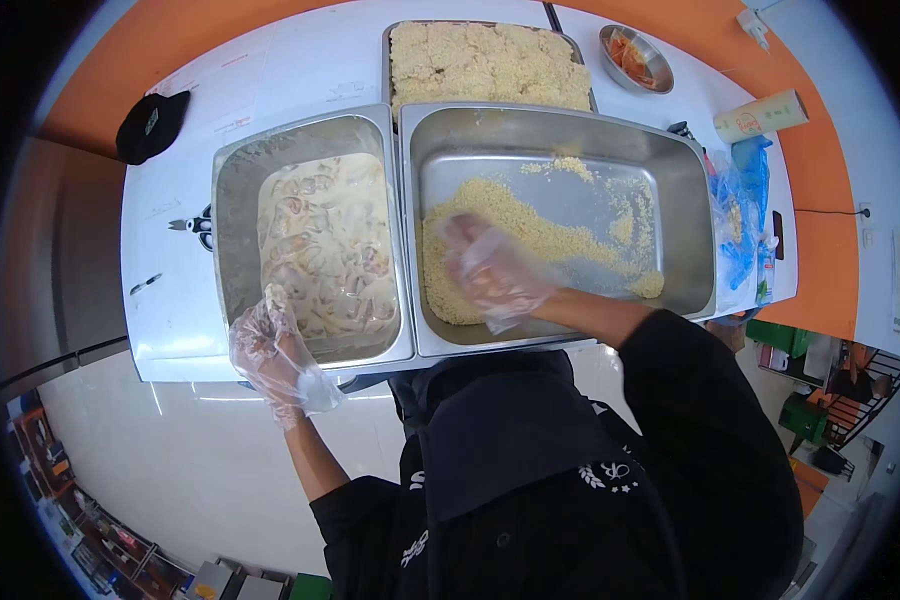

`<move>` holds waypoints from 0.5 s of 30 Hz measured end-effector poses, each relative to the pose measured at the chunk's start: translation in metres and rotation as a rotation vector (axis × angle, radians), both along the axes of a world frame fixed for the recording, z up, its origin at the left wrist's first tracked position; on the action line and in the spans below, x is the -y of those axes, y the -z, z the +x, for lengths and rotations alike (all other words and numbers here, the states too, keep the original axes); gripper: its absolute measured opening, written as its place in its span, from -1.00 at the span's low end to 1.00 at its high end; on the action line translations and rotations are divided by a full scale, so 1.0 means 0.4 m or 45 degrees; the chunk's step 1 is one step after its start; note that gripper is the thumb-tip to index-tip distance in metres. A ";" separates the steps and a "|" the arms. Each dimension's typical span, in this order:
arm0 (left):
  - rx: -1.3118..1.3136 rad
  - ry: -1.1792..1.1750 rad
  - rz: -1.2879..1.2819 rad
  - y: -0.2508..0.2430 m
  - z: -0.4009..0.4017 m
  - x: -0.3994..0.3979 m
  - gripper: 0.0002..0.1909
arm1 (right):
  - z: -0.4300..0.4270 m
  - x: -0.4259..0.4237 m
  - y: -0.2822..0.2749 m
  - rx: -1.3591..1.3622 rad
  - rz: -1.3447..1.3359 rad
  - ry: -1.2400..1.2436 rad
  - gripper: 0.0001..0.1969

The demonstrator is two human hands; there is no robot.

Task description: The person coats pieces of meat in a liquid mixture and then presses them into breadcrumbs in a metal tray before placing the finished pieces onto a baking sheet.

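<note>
My left hand, in a clear plastic glove, is at the near left corner of a deep steel pan. Batter clings to its fingertips; whether they pinch anything is unclear. Inside that pan, pieces of what looks like raw meat lie in pale, creamy batter. My right hand, gloved too and blurred, is at the left part of a second steel pan, over a heap of yellowish crumbs. Its fingers are too smeared to show whether they hold something. More crumbs are scattered along this pan's floor.
Behind the pans stands a tray of crumb-coated pieces. A steel bowl, a film roll and blue plastic bags are at right. Scissors, a pen and a black cap lie left.
</note>
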State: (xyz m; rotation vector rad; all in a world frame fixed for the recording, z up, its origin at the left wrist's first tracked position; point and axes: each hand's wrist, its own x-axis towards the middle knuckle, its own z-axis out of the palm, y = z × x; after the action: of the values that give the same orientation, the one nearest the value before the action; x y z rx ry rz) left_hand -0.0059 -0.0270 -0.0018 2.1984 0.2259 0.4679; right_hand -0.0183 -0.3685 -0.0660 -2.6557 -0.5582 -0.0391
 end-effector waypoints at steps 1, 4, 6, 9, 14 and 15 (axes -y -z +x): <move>-0.011 -0.002 0.001 -0.009 0.002 0.003 -0.84 | 0.018 -0.042 -0.005 0.005 -0.208 -0.066 -0.47; -0.119 -0.019 0.091 -0.015 0.000 0.009 -0.83 | 0.036 -0.033 -0.002 -0.015 -0.349 -0.126 -0.36; 0.051 0.039 0.158 -0.006 0.007 0.002 -0.84 | 0.055 -0.020 0.009 -0.040 -0.282 -0.109 -0.32; -0.055 0.011 0.138 -0.029 0.003 0.025 -0.85 | 0.066 -0.022 0.014 -0.018 -0.376 -0.110 -0.30; -0.076 0.056 0.203 -0.023 0.005 0.012 -0.82 | 0.041 -0.054 -0.001 -0.184 -0.435 -0.105 -0.30; -0.078 0.017 0.183 -0.020 0.004 0.011 -0.85 | 0.043 -0.046 0.002 -0.195 -0.433 -0.110 -0.30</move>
State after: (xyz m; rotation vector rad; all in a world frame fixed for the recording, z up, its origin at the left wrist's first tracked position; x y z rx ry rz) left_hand -0.0043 -0.0314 0.0064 2.3559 0.2162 0.4208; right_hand -0.0011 -0.3503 -0.0670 -2.9225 -0.6788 0.3085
